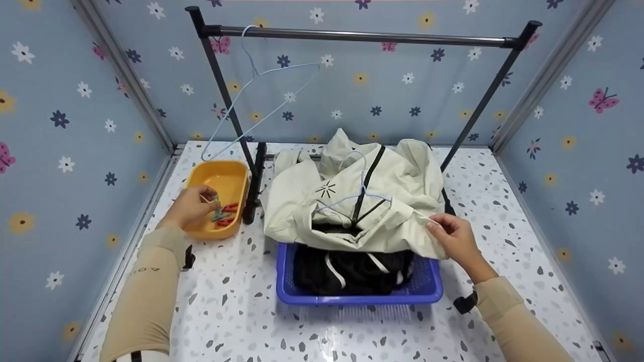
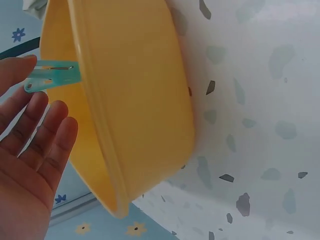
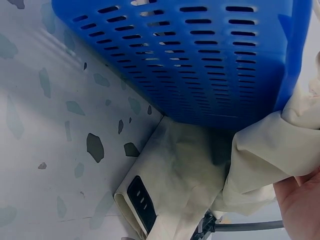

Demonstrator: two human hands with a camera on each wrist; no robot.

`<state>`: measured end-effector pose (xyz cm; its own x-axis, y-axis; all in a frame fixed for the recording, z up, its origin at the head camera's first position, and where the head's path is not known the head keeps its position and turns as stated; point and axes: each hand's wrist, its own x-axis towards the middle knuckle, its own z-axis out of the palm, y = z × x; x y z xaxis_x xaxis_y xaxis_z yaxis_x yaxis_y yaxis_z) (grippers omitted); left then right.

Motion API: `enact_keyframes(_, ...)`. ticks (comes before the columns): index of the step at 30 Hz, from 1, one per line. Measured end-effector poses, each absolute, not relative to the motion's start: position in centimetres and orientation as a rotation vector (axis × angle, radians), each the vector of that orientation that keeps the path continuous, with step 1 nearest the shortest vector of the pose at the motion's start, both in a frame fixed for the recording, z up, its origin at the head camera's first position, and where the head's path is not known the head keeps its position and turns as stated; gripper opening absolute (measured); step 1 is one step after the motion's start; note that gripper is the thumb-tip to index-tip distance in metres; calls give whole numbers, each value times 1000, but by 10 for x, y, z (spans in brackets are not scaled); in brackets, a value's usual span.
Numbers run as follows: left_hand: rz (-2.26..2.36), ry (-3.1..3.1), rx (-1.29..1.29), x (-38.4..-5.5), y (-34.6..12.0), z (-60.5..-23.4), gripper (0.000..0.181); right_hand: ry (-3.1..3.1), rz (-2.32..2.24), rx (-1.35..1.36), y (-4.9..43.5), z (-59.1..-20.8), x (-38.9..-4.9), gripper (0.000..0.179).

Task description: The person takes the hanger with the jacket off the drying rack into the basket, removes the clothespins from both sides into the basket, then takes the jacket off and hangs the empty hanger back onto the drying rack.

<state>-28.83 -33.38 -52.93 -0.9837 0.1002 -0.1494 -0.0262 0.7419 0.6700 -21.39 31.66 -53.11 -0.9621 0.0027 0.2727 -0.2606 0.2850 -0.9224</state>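
My left hand [image 1: 193,203] is over the yellow basin [image 1: 232,178], pinching a teal clothespin [image 2: 60,75] between thumb and fingers. Red and green clothespins [image 1: 225,221] lie in that basin. With my right hand [image 1: 455,239] I pinch the edge of a cream jacket [image 1: 397,166] at its right shoulder. A blue wire hanger [image 1: 363,188] sits at the jacket's neck, its hook standing above the fabric. The jacket is spread over the back of a blue basket [image 1: 359,300], and one sleeve hangs beside the basket in the right wrist view.
Behind the jacket stands a black clothes rack [image 1: 352,35]; a second blue hanger [image 1: 256,75] hangs at its left end. Black clothing with white stripes [image 1: 357,271] fills the basket. Flower-patterned walls [image 1: 55,176] enclose the speckled table [image 1: 231,311] on three sides.
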Motion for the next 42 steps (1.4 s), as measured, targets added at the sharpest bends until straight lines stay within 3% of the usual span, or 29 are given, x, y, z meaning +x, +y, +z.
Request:
enact_keyframes(16, 1082, 2681, 2, -291, -332, -536, 49, -2318, 1733, 284, 315, -531, -215, 7)
enact_keyframes(42, 1368, 2698, 251, -267, -293, -522, 39, -2333, 1751, 244, 317, -532, -214, 7)
